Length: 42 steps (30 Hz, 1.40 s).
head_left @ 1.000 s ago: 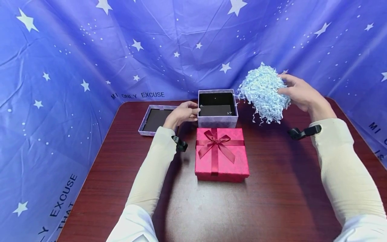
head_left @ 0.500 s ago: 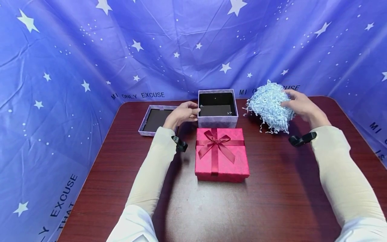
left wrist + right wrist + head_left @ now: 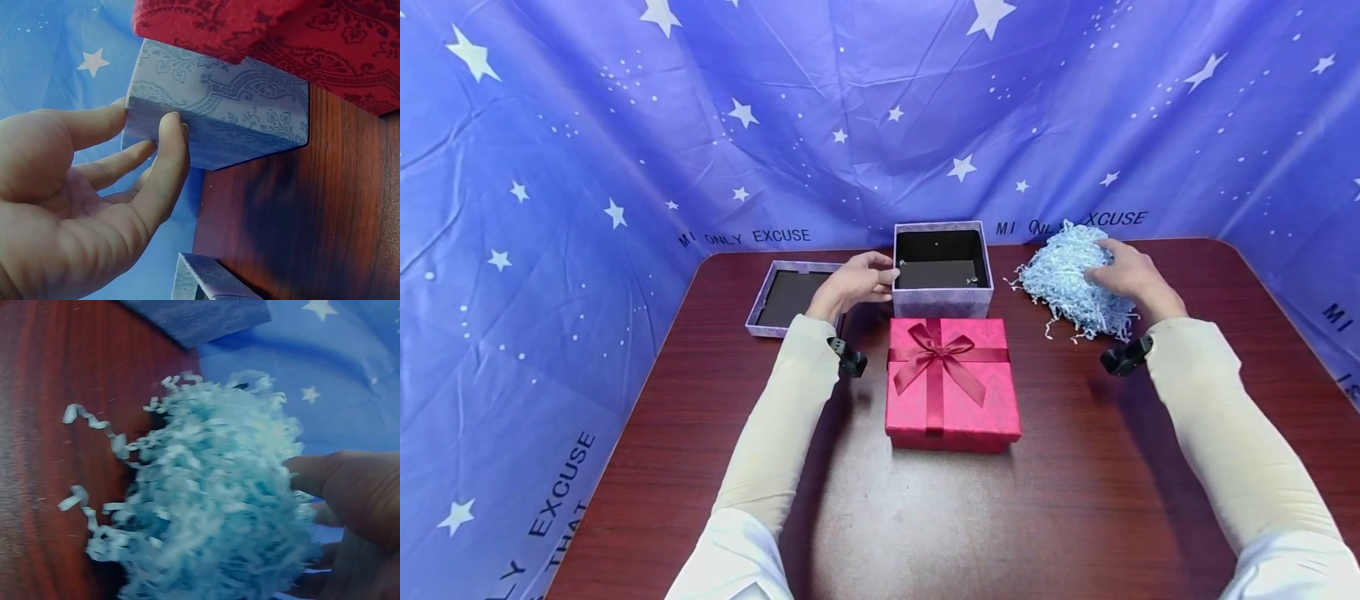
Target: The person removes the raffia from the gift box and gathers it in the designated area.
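Note:
My right hand [image 3: 1126,273] grips the edge of a fluffy clump of pale blue shredded paper [image 3: 1067,279], low over the table at the back right. In the right wrist view the thumb and fingers enter one side of the shredded paper [image 3: 212,494], their tips hidden. My left hand [image 3: 856,285] touches the left side of an open lavender patterned gift box [image 3: 940,304]. In the left wrist view, its thumb tip meets the gift box [image 3: 219,100] near an edge, with the other fingers lightly bent along its side. Inside the box is a black lining.
A red gift box [image 3: 951,400] with a ribbon bow stands just in front of the lavender one. An upturned lavender lid [image 3: 786,300] with a black inside lies behind the left wrist. A blue starry curtain [image 3: 850,100] hangs behind the dark wooden table [image 3: 1075,467].
My right hand has lowered the shredded paper from above the table and a little to the right, and the clump has flattened. The left hand and the boxes have stayed in place.

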{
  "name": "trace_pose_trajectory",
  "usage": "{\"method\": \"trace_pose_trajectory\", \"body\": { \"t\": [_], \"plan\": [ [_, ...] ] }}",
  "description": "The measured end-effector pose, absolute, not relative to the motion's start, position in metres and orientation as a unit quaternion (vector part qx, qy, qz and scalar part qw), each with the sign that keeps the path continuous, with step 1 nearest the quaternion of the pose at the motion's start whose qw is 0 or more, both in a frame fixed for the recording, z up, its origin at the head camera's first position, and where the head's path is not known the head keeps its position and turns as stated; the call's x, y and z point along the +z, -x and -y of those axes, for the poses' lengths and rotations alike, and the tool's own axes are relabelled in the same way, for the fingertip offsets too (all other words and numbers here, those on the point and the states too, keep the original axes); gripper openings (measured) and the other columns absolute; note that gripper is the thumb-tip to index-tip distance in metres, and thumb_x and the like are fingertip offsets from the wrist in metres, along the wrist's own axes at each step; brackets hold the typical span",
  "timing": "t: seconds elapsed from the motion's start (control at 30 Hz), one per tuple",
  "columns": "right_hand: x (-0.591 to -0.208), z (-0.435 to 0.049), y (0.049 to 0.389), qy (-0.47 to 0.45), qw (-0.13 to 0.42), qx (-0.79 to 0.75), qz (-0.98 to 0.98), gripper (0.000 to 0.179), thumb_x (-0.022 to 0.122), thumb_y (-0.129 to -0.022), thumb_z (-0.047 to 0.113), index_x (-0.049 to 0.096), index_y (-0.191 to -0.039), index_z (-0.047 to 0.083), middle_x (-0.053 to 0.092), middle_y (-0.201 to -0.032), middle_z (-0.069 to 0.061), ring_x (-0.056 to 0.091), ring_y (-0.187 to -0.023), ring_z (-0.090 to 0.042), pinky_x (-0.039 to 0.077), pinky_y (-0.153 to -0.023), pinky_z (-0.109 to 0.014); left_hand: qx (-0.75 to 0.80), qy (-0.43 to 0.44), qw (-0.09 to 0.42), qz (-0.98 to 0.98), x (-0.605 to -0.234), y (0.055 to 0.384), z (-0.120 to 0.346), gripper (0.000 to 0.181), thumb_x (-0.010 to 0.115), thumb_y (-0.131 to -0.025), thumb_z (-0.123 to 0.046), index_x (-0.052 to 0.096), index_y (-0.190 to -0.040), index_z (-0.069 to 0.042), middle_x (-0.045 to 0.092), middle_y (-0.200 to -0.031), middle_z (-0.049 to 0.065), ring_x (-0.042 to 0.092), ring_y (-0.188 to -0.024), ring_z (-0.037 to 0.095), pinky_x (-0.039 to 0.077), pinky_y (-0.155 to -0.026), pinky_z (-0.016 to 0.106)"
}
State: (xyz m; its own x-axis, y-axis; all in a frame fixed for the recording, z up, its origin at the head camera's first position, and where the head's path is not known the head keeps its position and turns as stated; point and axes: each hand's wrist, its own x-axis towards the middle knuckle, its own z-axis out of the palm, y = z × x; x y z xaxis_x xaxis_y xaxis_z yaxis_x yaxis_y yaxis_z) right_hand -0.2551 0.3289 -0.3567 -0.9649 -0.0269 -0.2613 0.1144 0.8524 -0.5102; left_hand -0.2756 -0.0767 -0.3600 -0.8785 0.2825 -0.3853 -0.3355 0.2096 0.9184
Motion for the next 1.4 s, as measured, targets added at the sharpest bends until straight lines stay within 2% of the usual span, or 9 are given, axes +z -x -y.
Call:
{"method": "trace_pose_trajectory", "body": {
  "t": [0.27,0.4,0.5,0.67,0.8,0.97,1.1,1.23,1.4],
  "plan": [
    [-0.319,-0.322,0.247,-0.015,0.122,-0.23,-0.965,0.086,0.044,-0.096,0.053,0.005,-0.152,0.0,0.017,-0.148,-0.038,0.018,-0.13,-0.06,0.021,-0.102,-0.073,0.576,0.001,0.226,-0.786,-0.355,0.269,0.074,0.042,0.053,-0.097,-0.01,0.039,-0.134,0.005,0.054,-0.108,0.017,0.06,-0.095,0.031,0.052,-0.095,0.044],
    [-0.303,-0.312,0.241,0.009,0.084,-0.214,-0.973,0.077,0.041,-0.098,0.049,0.016,-0.15,-0.001,0.023,-0.146,-0.038,0.021,-0.13,-0.059,0.021,-0.103,-0.072,0.505,-0.008,0.212,-0.836,-0.353,0.263,0.078,0.042,0.049,-0.1,-0.022,0.042,-0.132,0.004,0.054,-0.115,0.023,0.061,-0.101,0.036,0.054,-0.091,0.043],
    [-0.3,-0.298,0.234,0.043,0.057,-0.211,-0.975,0.068,0.043,-0.098,0.044,0.027,-0.147,-0.001,0.032,-0.142,-0.037,0.03,-0.127,-0.057,0.025,-0.101,-0.071,0.459,-0.012,0.213,-0.862,-0.351,0.257,0.083,0.04,0.044,-0.102,-0.025,0.046,-0.13,0.005,0.054,-0.115,0.024,0.06,-0.096,0.032,0.056,-0.088,0.041],
    [-0.305,-0.271,0.21,0.091,0.027,-0.222,-0.97,0.054,0.051,-0.097,0.034,0.043,-0.139,0.001,0.047,-0.133,-0.033,0.049,-0.115,-0.049,0.038,-0.093,-0.067,0.399,-0.046,0.236,-0.885,-0.349,0.241,0.09,0.034,0.041,-0.103,-0.022,0.05,-0.122,0.006,0.057,-0.1,0.02,0.056,-0.08,0.021,0.058,-0.077,0.031],
    [-0.317,-0.25,0.185,0.127,0.031,-0.258,-0.957,0.048,0.055,-0.096,0.027,0.048,-0.135,0.001,0.059,-0.121,-0.027,0.059,-0.105,-0.041,0.047,-0.088,-0.057,0.402,-0.08,0.266,-0.873,-0.349,0.222,0.097,0.033,0.042,-0.103,-0.021,0.049,-0.118,0.007,0.055,-0.088,0.016,0.056,-0.076,0.02,0.057,-0.078,0.035],
    [-0.336,-0.228,0.16,0.162,0.081,-0.313,-0.932,0.048,0.056,-0.097,0.031,0.047,-0.134,0.002,0.065,-0.105,-0.013,0.063,-0.092,-0.027,0.052,-0.078,-0.041,0.452,-0.123,0.304,-0.83,-0.353,0.198,0.102,0.033,0.043,-0.103,-0.022,0.049,-0.119,0.005,0.058,-0.088,0.018,0.062,-0.08,0.028,0.057,-0.083,0.043],
    [-0.347,-0.217,0.146,0.17,0.14,-0.361,-0.906,0.057,0.057,-0.096,0.033,0.039,-0.138,-0.001,0.065,-0.101,-0.013,0.065,-0.081,-0.022,0.055,-0.071,-0.034,0.499,-0.126,0.337,-0.788,-0.358,0.185,0.103,0.04,0.046,-0.102,-0.025,0.04,-0.13,0.004,0.058,-0.092,0.018,0.064,-0.083,0.033,0.056,-0.084,0.047],
    [-0.353,-0.211,0.136,0.15,0.198,-0.413,-0.876,0.073,0.059,-0.095,0.034,0.022,-0.147,-0.001,0.06,-0.102,-0.017,0.068,-0.076,-0.021,0.059,-0.07,-0.036,0.537,-0.117,0.369,-0.749,-0.364,0.176,0.103,0.06,0.056,-0.097,-0.023,0.023,-0.143,-0.002,0.055,-0.097,0.017,0.064,-0.077,0.027,0.056,-0.084,0.05],
    [-0.358,-0.209,0.131,0.115,0.255,-0.513,-0.812,0.083,0.061,-0.095,0.026,0.004,-0.152,0.004,0.049,-0.1,-0.021,0.068,-0.075,-0.027,0.06,-0.071,-0.041,0.568,-0.12,0.393,-0.713,-0.366,0.17,0.103,0.077,0.066,-0.09,-0.013,0.013,-0.146,-0.009,0.055,-0.098,0.016,0.064,-0.075,0.022,0.055,-0.083,0.053]
  ]
}}
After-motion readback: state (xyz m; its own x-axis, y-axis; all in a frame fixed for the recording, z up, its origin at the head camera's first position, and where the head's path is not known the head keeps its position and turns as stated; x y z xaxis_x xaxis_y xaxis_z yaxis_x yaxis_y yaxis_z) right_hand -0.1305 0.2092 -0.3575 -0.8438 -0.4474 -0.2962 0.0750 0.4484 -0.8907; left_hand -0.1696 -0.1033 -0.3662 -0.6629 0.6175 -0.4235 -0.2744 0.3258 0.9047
